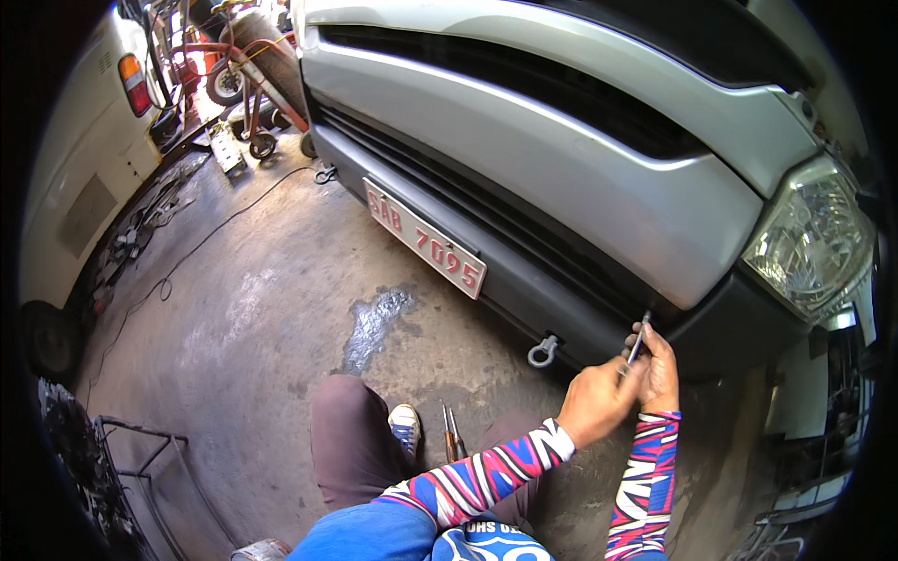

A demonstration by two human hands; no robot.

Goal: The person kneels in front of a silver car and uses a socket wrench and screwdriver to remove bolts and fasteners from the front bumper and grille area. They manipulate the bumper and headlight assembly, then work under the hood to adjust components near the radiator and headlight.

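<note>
At the right end of the dark front bumper (pixel 510 280), both my hands are closed around a slim metal rod-like tool (pixel 640 338). Its upper tip points into the gap below the silver panel; its exact kind is unclear. My left hand (pixel 599 402) reaches across and grips the lower end. Just right of it, my right hand (pixel 660 369) pinches the shaft with its fingers and thumb. The tool's lower end is hidden behind my fingers. Left of my hands, a metal tow loop (pixel 543 352) sticks out under the bumper.
Two screwdrivers (pixel 453 435) lie by my shoe. A wet patch (pixel 374 327) marks the concrete floor. A cable (pixel 201 245) runs toward the left. The headlight (pixel 809 238) is above right. A white vehicle (pixel 79 159) and a wheeled red frame (pixel 267 84) stand farther off.
</note>
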